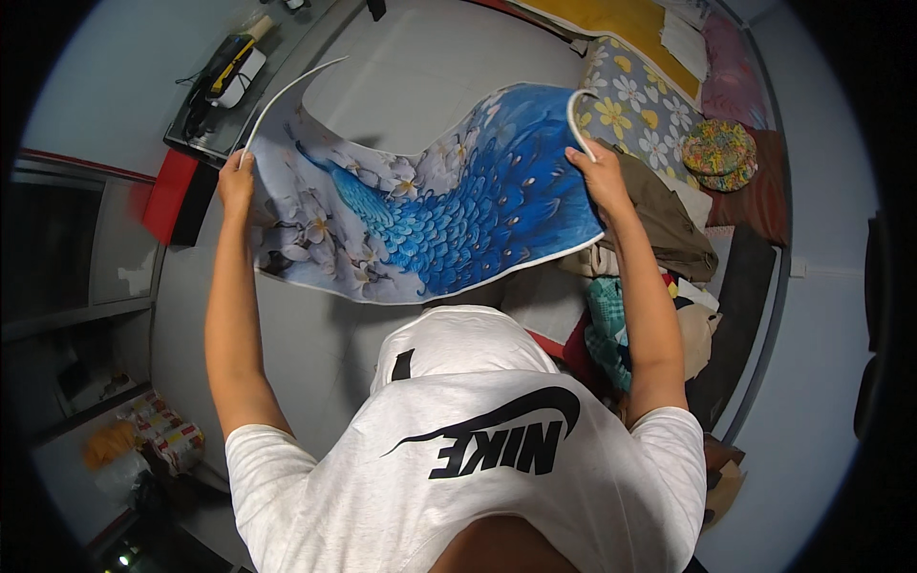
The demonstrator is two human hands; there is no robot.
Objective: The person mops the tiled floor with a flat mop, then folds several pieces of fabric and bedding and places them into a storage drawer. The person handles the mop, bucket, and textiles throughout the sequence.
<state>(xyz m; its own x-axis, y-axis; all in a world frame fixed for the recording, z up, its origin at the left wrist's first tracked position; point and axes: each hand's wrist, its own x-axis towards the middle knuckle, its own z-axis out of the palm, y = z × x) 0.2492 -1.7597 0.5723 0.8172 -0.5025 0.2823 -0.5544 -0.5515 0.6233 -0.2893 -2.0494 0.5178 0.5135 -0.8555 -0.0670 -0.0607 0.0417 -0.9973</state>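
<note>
A mat with a blue peacock and pale blossoms printed on it (444, 215) hangs stretched between my two hands in front of my body. Its white bound edge curls up at both ends, and its middle sags. My left hand (236, 188) pinches the mat's left edge, thumb on the near face. On the other side, my right hand (602, 175) grips the right edge below the curled corner. The fingers behind the mat are hidden on both sides. The mat is held up above the grey floor (286, 336).
To the right, a bed or bench carries a floral cloth (630, 93), a brown garment (663, 222), a multicoloured round knitted item (719, 155) and a green checked cloth (606, 322). At left stand a glass-topped table (276, 79) and a red and black box (172, 197). Packages (168, 433) lie lower left.
</note>
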